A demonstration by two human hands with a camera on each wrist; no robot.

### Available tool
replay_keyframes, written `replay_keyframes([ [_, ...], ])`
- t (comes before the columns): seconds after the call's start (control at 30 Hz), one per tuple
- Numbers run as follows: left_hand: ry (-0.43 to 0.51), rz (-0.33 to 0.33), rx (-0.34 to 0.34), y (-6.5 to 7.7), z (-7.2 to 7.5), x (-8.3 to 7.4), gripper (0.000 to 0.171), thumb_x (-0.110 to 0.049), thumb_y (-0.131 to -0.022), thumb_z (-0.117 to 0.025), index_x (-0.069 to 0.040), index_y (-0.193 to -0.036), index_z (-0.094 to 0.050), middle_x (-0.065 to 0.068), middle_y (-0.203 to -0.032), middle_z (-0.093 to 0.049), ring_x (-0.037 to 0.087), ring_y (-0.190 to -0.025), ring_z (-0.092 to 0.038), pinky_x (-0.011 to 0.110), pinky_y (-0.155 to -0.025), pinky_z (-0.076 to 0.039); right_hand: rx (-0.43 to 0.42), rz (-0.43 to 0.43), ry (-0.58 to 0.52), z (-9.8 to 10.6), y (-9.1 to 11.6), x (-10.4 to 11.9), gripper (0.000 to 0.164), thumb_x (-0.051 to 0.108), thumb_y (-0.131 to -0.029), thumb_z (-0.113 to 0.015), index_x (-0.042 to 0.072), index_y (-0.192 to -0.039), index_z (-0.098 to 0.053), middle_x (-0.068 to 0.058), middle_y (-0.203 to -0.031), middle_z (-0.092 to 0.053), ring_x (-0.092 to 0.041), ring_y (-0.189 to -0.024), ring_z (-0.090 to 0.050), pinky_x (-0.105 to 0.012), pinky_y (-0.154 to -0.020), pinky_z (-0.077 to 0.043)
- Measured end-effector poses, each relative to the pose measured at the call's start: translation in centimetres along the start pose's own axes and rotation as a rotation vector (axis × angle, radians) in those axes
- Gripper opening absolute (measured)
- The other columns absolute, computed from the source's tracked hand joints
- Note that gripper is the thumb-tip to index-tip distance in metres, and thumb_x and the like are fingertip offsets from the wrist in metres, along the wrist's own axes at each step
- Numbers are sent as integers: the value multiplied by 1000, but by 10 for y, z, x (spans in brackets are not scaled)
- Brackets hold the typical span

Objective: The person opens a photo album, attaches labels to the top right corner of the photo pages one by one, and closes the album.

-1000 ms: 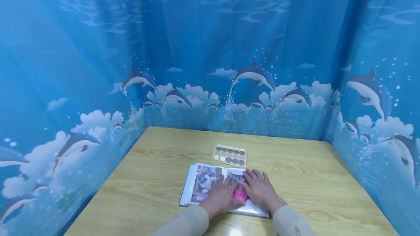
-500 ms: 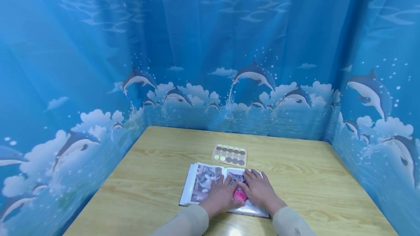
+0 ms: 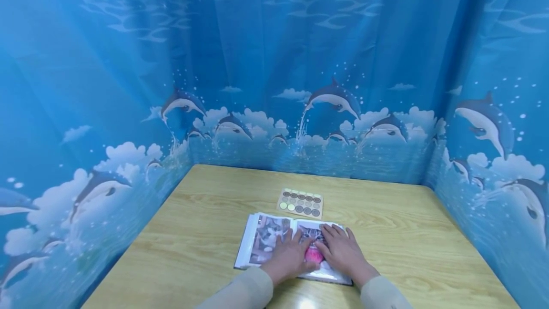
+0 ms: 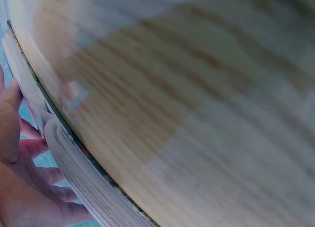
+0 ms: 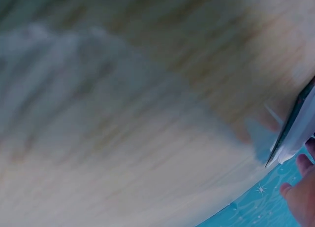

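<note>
Low in the centre of the frame, fingers spread and fairly straight, the left hand [image 3: 289, 257] and right hand [image 3: 345, 251] rest on the opened-out photo album with white pages and a dark cover [image 3: 247, 248], pinching nothing! And there's the change: the right hand has just slid a touch rightward, its fingers fanned a bit wider, while the left hand holds its spot. Looks like a small resettling to me; the spread lies unturned, a grey-and-white cat photo [image 3: 269, 240] at left, a striped tabby photo [image 3: 310, 233] with a bright pink patch between the hands. Just above the album, a flat beige rectangular card with rows of round spots [image 3: 301, 203]. All of it sits on a pale wood-grain bench [image 3: 193, 213], and around that, filling the upper frame, blue curtains printed with leaping dolphins [image 3: 257, 61].
</note>
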State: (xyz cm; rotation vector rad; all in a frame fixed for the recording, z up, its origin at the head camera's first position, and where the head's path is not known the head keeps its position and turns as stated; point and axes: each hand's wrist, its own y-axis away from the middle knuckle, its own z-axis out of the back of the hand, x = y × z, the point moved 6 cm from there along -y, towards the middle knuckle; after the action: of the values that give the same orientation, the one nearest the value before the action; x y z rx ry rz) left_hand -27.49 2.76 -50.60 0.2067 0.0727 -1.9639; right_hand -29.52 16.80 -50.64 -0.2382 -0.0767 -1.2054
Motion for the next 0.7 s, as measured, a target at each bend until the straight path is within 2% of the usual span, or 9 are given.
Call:
replay_keyframes([
  [0.47, -17, -6, 5, 1, 0, 0, 84, -74, -84, -54, -28, -153, -39, 12, -158, -32, 41, -144, -27, 62, -114, -23, -18, -7, 29, 1, 0, -3, 56, 44, -101, -50, 4, -141, -52, -17, -144, -51, -40, -136, -40, -66, -113, -20],
  [0.7, -21, 2, 15, 1, 1, 0, 84, -74, -84, -54, -28, -153, -39, 11, -159, -31, 40, -144, -27, 62, -114, -23, -29, -8, 29, 0, -3, -5, 55, 44, -102, -49, 5, -140, -53, -17, -143, -52, -39, -137, -40, -65, -113, -20],
])
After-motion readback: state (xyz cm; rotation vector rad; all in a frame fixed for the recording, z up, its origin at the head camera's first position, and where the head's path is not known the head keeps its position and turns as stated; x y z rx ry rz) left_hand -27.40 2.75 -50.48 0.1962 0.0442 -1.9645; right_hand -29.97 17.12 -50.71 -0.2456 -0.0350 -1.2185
